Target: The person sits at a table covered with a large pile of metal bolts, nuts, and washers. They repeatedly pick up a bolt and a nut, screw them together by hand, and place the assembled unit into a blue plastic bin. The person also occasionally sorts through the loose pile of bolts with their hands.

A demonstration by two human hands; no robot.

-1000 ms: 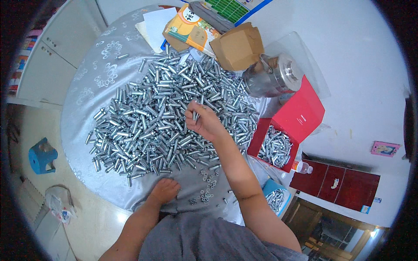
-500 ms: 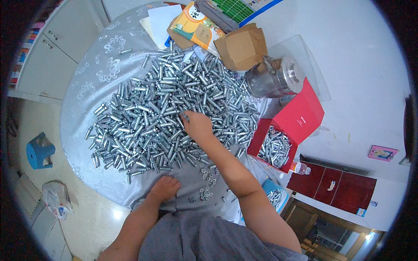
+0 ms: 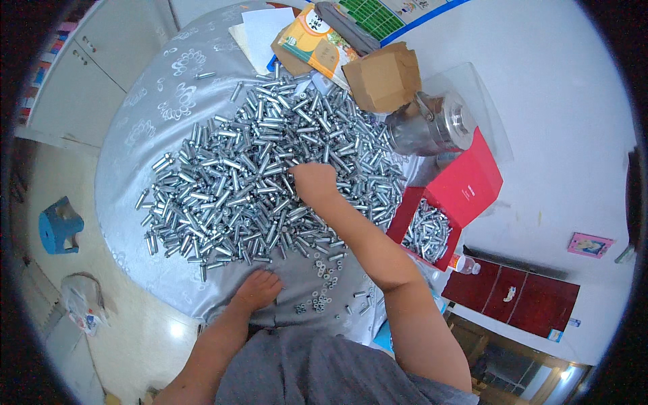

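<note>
A wide heap of shiny metal expansion bolts covers the middle of the table. Over its centre is my right hand, fingers curled down and closed among the bolts. What the fingertips pinch is hidden by the hand and the bolts around it. My left hand lies flat near the front edge of the cloth, holding nothing, with the fingers stretched forward. Between my forearms, small loose nuts and washers are scattered on the cloth.
A red open box holding more bolts stands at the right, beside a steel pot. Behind the heap are a cardboard box, a yellow package and papers. A blue container sits partly behind my right arm.
My right hand stays over the heap, turned slightly, its fingers more hidden. My right forearm and elbow have shifted and now cover most of the blue container. My left hand remains flat.
</note>
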